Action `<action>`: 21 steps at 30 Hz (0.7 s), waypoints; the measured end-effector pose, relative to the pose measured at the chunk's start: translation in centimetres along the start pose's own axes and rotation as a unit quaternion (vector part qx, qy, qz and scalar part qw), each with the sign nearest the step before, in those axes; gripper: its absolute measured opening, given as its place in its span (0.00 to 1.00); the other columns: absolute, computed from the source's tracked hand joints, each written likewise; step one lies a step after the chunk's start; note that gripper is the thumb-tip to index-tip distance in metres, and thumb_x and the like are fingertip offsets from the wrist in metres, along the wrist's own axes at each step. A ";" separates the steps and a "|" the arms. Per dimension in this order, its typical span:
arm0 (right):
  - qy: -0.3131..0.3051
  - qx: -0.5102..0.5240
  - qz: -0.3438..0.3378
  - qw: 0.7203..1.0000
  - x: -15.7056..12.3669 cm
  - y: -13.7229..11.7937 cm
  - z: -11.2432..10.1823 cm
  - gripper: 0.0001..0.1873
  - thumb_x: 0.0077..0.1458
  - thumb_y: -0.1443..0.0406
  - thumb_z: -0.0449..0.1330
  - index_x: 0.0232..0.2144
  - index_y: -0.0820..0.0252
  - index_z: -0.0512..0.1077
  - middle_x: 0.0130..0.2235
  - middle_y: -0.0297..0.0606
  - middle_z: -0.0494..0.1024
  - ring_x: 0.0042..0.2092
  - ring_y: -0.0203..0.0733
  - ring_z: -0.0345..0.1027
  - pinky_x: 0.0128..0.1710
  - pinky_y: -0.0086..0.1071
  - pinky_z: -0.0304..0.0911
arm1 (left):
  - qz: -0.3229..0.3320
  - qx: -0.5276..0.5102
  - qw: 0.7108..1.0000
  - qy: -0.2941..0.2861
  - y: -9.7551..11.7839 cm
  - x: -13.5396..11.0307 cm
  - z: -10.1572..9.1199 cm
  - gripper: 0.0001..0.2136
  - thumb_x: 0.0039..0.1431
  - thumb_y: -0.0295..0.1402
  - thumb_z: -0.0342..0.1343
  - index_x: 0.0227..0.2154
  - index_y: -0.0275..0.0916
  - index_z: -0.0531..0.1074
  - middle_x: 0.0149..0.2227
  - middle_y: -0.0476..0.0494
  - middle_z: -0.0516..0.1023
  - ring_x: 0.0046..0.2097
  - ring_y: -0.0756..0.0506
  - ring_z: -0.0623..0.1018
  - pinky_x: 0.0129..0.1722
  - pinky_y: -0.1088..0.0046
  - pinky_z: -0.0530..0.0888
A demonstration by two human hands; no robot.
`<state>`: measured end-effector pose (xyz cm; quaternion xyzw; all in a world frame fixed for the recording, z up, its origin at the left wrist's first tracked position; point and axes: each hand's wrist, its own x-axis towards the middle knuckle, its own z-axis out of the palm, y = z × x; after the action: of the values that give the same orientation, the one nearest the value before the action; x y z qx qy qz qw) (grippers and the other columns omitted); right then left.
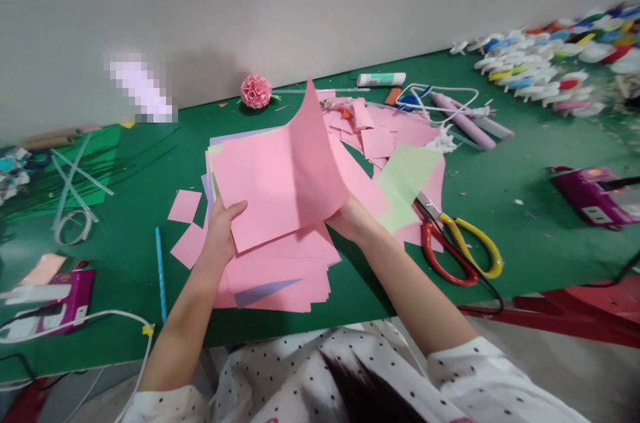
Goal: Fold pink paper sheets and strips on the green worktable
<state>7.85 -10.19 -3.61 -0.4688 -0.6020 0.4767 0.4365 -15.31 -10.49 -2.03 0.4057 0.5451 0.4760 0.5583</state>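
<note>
A pink sheet of paper [265, 183] is held above a stack of pink, purple and green paper [280, 290], its right part curling upward. My left hand [221, 236] pinches its lower left edge, thumb on top and fingers underneath. At the lower right edge, my right hand [351, 220] grips the sheet from below; its fingers are mostly hidden behind the paper. Scissors [457, 243] with one red and one yellow handle lie to the right, blades partly over green paper [407, 173]. Two small pink squares [185, 206] sit left of the stack.
Pink paper scraps [377, 136], a glue stick [381, 80] and pink-purple glue guns [463, 120] lie behind. A pink paper flower ball [256, 91] stands near the wall. Purple power strips [595, 195] are on both sides. A blue pencil [161, 273] lies left; colourful caps [545, 70] fill the far right.
</note>
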 end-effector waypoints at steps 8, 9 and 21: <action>-0.019 0.078 0.045 0.996 -0.3 0.9 0.4 0.34 0.70 0.43 0.41 0.69 0.47 0.61 0.54 0.43 0.82 0.60 0.55 0.73 0.55 0.53 0.75 | -0.064 -0.030 0.997 -0.016 -0.9 1.1 0.3 0.33 0.51 0.33 0.61 0.63 0.39 0.67 0.64 0.35 0.75 0.64 0.32 0.75 0.64 0.46 0.73; -0.023 0.077 0.046 0.996 -0.4 0.9 0.5 0.33 0.70 0.44 0.42 0.69 0.46 0.62 0.55 0.42 0.81 0.63 0.54 0.71 0.57 0.54 0.74 | -0.077 -0.045 0.996 -0.013 -0.9 1.0 0.6 0.30 0.54 0.37 0.60 0.61 0.38 0.68 0.63 0.34 0.75 0.64 0.32 0.75 0.64 0.47 0.73; -0.106 -0.124 -0.003 0.987 -1.1 -0.8 1.4 0.44 0.62 0.47 0.62 0.74 0.44 0.50 0.78 0.40 0.32 0.78 0.54 0.26 0.74 0.60 0.38 | -0.084 -0.113 0.987 -0.076 0.3 -0.5 1.8 0.29 0.65 0.57 0.52 0.56 0.40 0.76 0.54 0.36 0.83 0.63 0.31 0.76 0.60 0.48 0.76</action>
<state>6.57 -11.60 -3.15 -0.4644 -0.7005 0.4439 0.3107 -13.54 -10.74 -1.46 0.3279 0.4754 0.4541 0.6784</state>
